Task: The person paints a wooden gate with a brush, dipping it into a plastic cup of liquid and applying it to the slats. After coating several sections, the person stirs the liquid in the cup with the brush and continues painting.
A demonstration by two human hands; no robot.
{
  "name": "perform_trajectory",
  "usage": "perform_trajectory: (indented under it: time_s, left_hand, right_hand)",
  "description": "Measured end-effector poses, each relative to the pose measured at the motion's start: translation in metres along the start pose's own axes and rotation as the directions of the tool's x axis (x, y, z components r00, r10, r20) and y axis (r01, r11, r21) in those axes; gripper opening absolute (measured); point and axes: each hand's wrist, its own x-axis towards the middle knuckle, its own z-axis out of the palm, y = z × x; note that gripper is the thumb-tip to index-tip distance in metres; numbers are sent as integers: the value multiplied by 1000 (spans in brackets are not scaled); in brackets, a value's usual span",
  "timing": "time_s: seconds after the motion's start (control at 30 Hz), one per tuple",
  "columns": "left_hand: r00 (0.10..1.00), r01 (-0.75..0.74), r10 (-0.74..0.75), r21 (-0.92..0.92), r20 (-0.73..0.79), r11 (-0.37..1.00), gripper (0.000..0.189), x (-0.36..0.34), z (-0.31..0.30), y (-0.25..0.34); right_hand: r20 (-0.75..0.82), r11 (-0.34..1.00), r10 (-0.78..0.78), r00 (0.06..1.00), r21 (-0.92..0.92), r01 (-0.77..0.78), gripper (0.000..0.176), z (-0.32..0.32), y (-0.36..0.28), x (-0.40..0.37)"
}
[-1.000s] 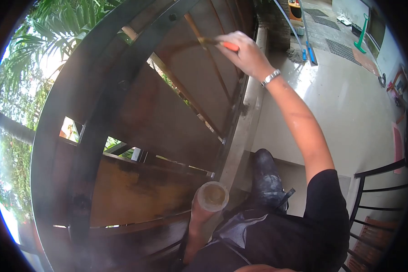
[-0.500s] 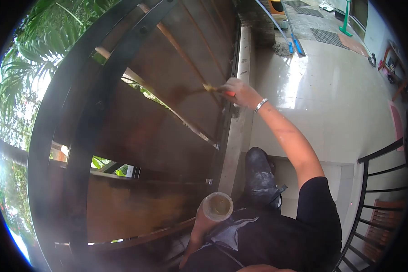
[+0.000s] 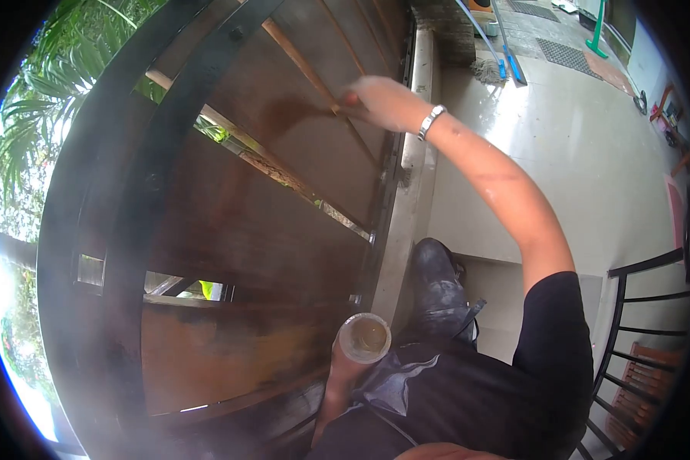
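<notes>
My right hand (image 3: pixel 387 103) is closed around the handle of a paintbrush, blurred by motion. The dark bristles (image 3: pixel 287 113) lie against a brown wooden board (image 3: pixel 284 165) of the slatted panel. Low in the view, my left hand (image 3: pixel 346 374) holds up a translucent plastic cup (image 3: pixel 366 337) with some brownish liquid in it. Most of the left fingers are hidden beneath the cup. A lower board (image 3: pixel 207 356) has a lighter, yellowish-brown patch.
A dark metal frame (image 3: pixel 134 192) edges the boards, with plants (image 3: pixel 61 92) beyond it. Right of the panel runs a concrete ledge (image 3: pixel 406 199) beside a tiled floor (image 3: pixel 529 169). A mop (image 3: pixel 489 70) lies farther off, and a black railing (image 3: pixel 617 337) stands at right.
My right hand and the paintbrush have moved up and left along the board. The cup in my left hand stays nearly in place; the view has shifted slightly.
</notes>
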Motion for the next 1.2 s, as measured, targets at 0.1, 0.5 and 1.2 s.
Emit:
perform_trajectory:
  time_s: [0.1, 0.5, 1.2]
  left_hand:
    - [1000, -12, 11, -55, -20, 998, 62, 5, 3, 7]
    - [998, -59, 57, 37, 39, 998, 65, 26, -2, -5]
    - [998, -55, 55, -22, 9, 998, 65, 12, 3, 9]
  right_hand:
    - [-176, 965, -231, 957, -166, 203, 20, -43, -32, 24]
    - [-408, 945, -325, 853, -117, 305, 26, 44, 29, -44]
    - [-592, 954, -253, 765, -19, 301, 22, -81, -44, 51]
